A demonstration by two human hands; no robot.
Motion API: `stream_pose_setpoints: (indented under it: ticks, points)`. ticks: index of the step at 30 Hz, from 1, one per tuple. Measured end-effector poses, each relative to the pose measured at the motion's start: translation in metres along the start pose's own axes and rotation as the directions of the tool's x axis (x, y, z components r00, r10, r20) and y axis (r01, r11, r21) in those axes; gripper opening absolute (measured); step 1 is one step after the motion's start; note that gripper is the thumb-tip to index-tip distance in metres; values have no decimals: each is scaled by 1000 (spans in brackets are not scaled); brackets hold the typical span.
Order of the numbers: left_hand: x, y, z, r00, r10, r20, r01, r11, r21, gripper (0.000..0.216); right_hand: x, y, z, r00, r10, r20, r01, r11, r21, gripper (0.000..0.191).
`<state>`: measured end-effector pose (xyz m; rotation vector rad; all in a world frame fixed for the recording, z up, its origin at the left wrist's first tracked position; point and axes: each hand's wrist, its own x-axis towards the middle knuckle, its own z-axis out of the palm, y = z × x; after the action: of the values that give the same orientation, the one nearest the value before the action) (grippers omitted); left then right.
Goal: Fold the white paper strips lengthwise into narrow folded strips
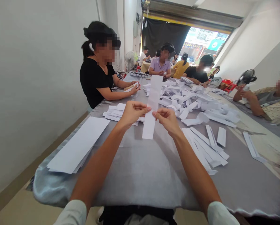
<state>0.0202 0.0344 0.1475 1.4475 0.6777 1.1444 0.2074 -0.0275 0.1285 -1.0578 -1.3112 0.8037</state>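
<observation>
A long white paper strip (153,93) stands upright above the table, pinched at its two edges a little below the middle. My left hand (135,113) grips its left edge between thumb and fingers. On the right edge, my right hand (166,119) pinches it the same way. Faint crease lines cross the strip. Behind my left hand lies a pile of folded papers (115,112), partly hidden by that hand. Flat white sheets (80,145) are stacked to the left of my left forearm. Several loose strips (200,143) lie beside my right forearm.
A grey cloth (140,175) covers the table. A big heap of folded paper pieces (189,97) spreads over its far right part. One person in black (95,75) sits at the left edge, holding paper; others sit across and at the right. A folded strip (253,148) lies farther right.
</observation>
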Motion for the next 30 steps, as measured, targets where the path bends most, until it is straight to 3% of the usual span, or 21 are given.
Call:
stream_pose_setpoints:
  ticks: [6,11,25,30]
  points:
    - [1,-2,3,1000,0,22,0,1000,24,48,0,-1,-1,996,-82,-32,81,996,-21,51]
    - [1,-2,6,996,88,-33,-87,996,29,48,-2,-4,-1,1000,-25,-1,25,999,-26,51]
    - [0,0,8,994,107,-4,-107,993,52,47,0,3,2,994,-78,-76,77,997,-15,49]
    - [0,1,7,988,152,-33,-151,988,41,47,-2,0,5,999,-30,-32,31,999,14,52]
